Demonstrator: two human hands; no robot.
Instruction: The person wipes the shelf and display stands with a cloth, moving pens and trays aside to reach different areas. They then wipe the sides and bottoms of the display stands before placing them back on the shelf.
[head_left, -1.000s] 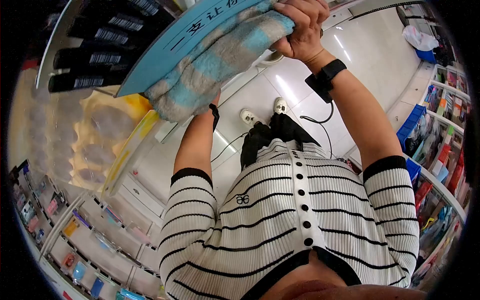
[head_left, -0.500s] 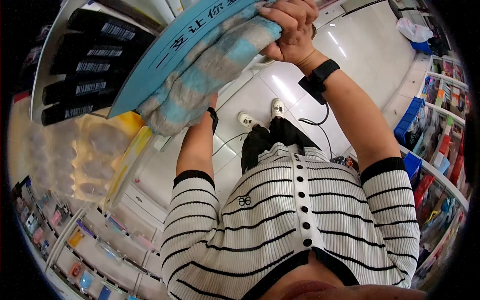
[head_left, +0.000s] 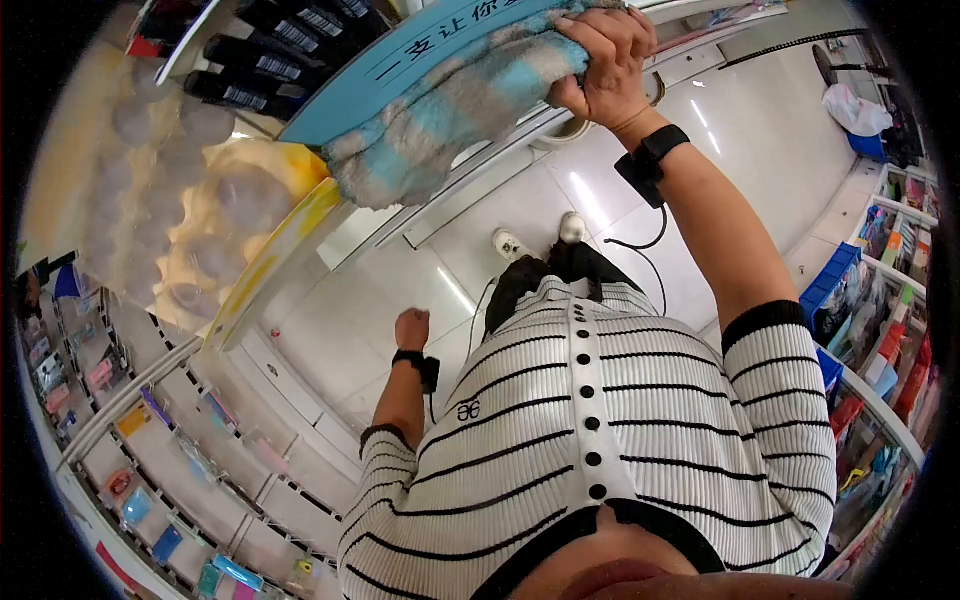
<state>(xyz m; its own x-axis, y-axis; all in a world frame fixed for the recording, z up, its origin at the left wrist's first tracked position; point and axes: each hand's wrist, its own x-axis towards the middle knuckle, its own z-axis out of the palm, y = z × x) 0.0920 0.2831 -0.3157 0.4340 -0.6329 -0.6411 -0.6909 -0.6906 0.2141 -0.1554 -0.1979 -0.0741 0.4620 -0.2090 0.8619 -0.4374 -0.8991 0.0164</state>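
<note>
My right hand (head_left: 608, 70), at the upper middle, has its fingers wrapped over the right end of a fuzzy grey-and-blue striped cloth (head_left: 470, 100). The cloth lies bunched along the lower edge of a light blue sign (head_left: 400, 62) with dark Chinese characters. My left hand (head_left: 412, 328) is a closed fist, low over the floor and apart from the cloth, with nothing visible in it. Both wrists wear black bands with a small device.
Black packages with barcodes (head_left: 270, 60) stand behind the sign. A yellowish display tray with round hollows (head_left: 190, 220) is at the left. Shelves of small goods (head_left: 150, 440) fill the lower left, and stocked shelves with blue bins (head_left: 830, 280) line the right. A cable (head_left: 655, 265) trails near my feet.
My left hand has come away from beneath the cloth, down and toward my body, and is now visible. My right hand and the cloth have shifted slightly right in view; the whole view has moved.
</note>
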